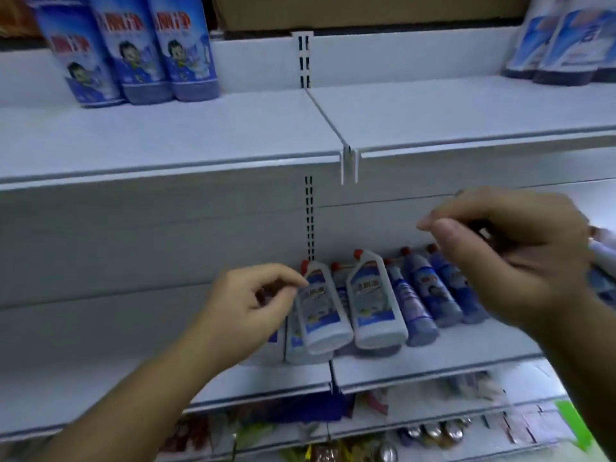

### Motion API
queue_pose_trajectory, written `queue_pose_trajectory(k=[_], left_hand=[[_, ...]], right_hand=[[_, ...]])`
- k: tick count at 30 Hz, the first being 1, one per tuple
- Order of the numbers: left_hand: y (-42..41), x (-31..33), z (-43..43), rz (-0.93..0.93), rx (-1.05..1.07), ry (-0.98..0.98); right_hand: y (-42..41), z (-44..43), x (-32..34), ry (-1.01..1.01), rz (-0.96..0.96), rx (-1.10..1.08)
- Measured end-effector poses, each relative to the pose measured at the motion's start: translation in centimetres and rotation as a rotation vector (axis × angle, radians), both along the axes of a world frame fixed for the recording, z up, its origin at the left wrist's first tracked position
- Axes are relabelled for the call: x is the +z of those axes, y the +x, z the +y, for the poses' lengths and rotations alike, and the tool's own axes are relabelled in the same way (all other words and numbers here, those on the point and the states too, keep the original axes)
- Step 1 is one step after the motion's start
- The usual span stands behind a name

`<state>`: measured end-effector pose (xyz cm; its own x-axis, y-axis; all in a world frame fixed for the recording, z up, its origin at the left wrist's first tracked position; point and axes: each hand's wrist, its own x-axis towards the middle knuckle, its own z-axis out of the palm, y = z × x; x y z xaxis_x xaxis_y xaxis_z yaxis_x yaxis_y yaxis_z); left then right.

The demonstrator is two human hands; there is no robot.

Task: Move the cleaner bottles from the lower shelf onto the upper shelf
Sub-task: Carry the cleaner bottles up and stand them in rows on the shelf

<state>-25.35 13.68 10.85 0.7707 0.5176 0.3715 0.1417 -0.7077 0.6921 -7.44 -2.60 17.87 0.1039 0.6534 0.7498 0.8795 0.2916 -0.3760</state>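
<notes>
Here both hands (248, 305) (510, 251) hover empty over the lower shelf's (433, 365) cleaner bottles (375, 308).

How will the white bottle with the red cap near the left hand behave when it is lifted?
The white bottle looks like rigid plastic, so probably stiff. Its glossy label may be slippery. It is tall and narrow, so it may tip against its neighbours.

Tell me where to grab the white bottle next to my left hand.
Probably around the narrow shoulder below the red cap, coming from the left with the left hand. That white bottle leans back, its neck sits by those fingertips, and another white bottle crowds its right side.
</notes>
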Motion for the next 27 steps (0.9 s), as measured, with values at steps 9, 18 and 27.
queue_pose_trajectory(k=[9,18,27], left_hand=[[8.7,-13.4,2.7,0.447,0.273,-0.78],[10.8,-15.4,4.0,0.377,0.388,-1.164],[8.4,-15.0,3.5,0.108,0.41,-1.259]], right_hand=[[4.7,4.2,-20.5,-1.011,0.827,-0.65],[5.4,5.6,-21.9,-0.845,0.799,-0.779],[4.1,5.5,-21.2,-0.706,1.212,-0.558]])
